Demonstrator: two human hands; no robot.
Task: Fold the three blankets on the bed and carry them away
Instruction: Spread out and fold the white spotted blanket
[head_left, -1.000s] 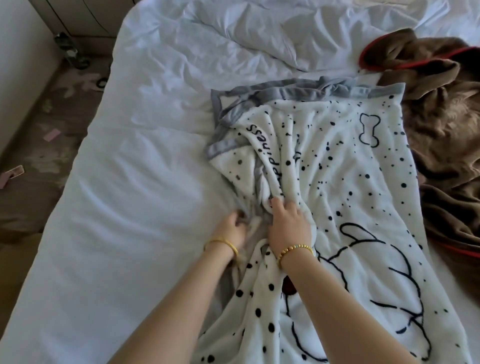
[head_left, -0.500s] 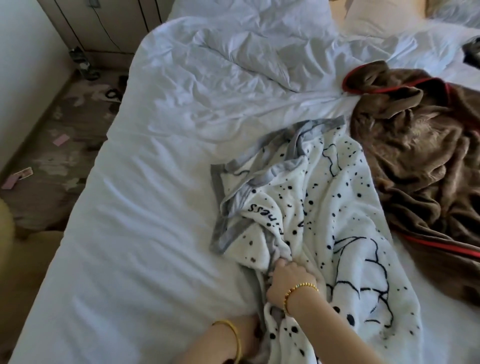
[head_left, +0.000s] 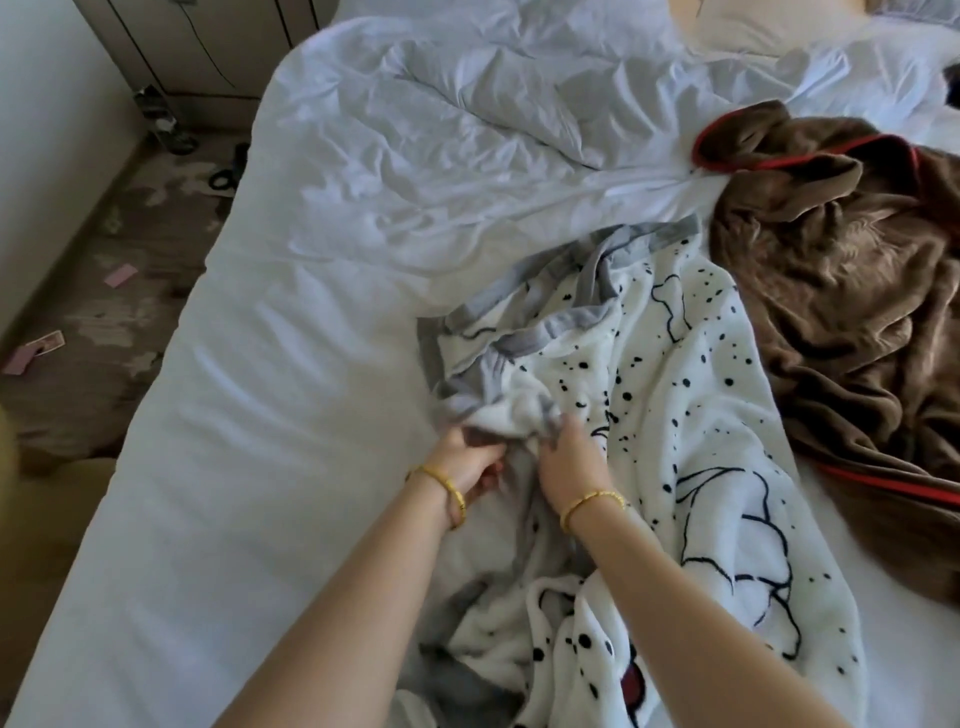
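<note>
The spotted fleece blanket (head_left: 691, 415) lay rumpled on the bed (head_left: 260, 415). The left hand (head_left: 467, 462) and right hand (head_left: 569, 462) each gripped its bunched grey-trimmed edge. Judged soft, light, limp; best held at corners.

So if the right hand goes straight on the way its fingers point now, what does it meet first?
The right hand points up the bed. It would likely meet first the bunched grey-edged fold of the spotted white blanket that it already grips, then the white sheet; depth is unclear.
</note>
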